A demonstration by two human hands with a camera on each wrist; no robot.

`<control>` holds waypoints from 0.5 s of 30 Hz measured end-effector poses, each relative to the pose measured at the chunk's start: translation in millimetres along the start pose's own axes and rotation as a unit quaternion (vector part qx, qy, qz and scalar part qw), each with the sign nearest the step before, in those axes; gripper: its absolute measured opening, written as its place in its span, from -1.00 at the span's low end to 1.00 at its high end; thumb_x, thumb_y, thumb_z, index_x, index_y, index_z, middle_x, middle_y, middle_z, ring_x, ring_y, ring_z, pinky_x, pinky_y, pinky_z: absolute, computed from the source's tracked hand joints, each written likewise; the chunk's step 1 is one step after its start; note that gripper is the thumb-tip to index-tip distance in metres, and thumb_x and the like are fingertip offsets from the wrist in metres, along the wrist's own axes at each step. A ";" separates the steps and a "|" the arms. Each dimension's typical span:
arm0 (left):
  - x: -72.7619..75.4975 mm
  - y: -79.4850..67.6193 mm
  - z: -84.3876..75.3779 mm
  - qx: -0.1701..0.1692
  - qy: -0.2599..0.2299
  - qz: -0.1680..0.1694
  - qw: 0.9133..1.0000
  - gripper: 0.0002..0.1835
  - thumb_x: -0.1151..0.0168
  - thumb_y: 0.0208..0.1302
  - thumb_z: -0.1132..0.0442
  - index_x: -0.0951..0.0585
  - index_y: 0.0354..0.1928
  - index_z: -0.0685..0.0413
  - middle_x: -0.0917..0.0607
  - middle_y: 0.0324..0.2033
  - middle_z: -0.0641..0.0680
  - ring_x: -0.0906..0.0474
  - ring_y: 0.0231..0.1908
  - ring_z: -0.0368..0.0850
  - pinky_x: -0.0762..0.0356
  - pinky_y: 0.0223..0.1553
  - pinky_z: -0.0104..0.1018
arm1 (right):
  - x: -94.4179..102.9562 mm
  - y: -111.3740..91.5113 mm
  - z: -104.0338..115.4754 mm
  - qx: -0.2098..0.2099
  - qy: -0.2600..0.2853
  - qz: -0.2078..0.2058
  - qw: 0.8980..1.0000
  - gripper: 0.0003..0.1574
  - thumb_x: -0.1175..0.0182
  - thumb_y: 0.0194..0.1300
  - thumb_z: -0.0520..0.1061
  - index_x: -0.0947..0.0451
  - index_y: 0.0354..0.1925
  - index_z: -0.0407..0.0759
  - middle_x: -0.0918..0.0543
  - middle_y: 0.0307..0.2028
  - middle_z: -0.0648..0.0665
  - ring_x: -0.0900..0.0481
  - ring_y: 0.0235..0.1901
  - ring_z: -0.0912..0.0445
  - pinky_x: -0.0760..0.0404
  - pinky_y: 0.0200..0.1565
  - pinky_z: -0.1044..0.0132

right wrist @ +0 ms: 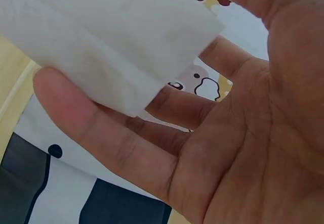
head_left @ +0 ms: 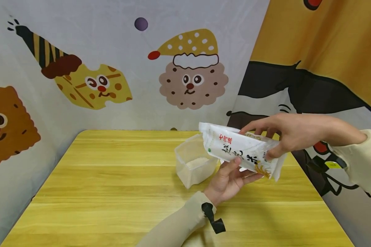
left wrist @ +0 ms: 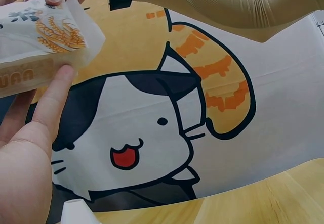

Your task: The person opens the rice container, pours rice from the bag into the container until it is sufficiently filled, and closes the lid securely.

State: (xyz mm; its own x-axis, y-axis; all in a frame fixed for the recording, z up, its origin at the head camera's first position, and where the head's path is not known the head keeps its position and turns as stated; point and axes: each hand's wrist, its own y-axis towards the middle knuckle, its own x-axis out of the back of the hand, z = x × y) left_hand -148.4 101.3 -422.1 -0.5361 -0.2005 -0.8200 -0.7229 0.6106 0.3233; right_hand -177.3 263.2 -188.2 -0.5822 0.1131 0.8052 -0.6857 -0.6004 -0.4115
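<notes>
A white rice bag (head_left: 228, 145) with black and red lettering and a golden grain print is held up over the table, tilted with its left end higher. My left hand (head_left: 225, 183) holds it from below, thumb on the front face and fingers underneath. From above, my right hand (head_left: 291, 132) grips the right end between thumb and fingers; the right wrist view shows this end of the bag (right wrist: 101, 42) close up. Just behind the bag's left part stands a clear plastic container (head_left: 185, 173) with white rice (head_left: 198, 162) in it, its right side partly hidden.
The container stands on a yellow wood-grain table (head_left: 111, 195). A cloth printed with cartoon figures (head_left: 142, 79) hangs along the back edge, and an orange, black and white printed cloth (head_left: 324, 75) hangs on the right. A black strap (head_left: 208, 211) circles my left wrist.
</notes>
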 end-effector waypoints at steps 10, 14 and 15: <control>-1.2 0.1 -0.9 -0.004 0.003 -0.001 1.000 -0.35 -0.30 0.41 -0.07 -0.31 0.46 -0.27 -0.49 0.31 0.00 -0.59 0.16 -0.03 -0.51 0.37 0.06 | 1.7 1.1 1.1 0.000 0.002 -0.002 1.000 -0.06 -0.54 0.13 -0.06 -0.39 0.40 0.29 -0.64 0.07 -0.02 -0.67 -0.12 0.08 -0.73 -0.25 0.32; -1.5 0.9 -1.4 -0.004 0.003 -0.004 1.000 -0.34 -0.32 0.39 -0.08 -0.33 0.45 -0.26 -0.50 0.30 -0.01 -0.60 0.15 -0.05 -0.53 0.36 0.03 | 2.6 1.6 2.1 -0.004 -0.001 -0.002 1.000 -0.06 -0.55 0.12 -0.04 -0.38 0.41 0.28 -0.64 0.06 -0.02 -0.65 -0.12 0.07 -0.72 -0.25 0.32; -1.8 1.1 -1.5 -0.004 0.004 -0.003 1.000 -0.34 -0.33 0.39 -0.09 -0.33 0.45 -0.26 -0.50 0.29 -0.01 -0.60 0.15 -0.05 -0.53 0.36 0.03 | 2.9 1.5 2.2 -0.005 -0.003 -0.003 1.000 -0.05 -0.55 0.12 -0.03 -0.38 0.41 0.27 -0.65 0.06 -0.02 -0.65 -0.12 0.07 -0.72 -0.25 0.32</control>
State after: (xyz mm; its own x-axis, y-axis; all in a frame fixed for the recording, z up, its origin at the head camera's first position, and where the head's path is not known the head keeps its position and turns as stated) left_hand -148.9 101.3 -419.6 -0.5343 -0.2106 -0.8187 -0.7304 0.6025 0.3217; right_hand -179.1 260.9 -185.6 -0.5763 0.1122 0.8095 -0.6934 -0.5913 -0.4117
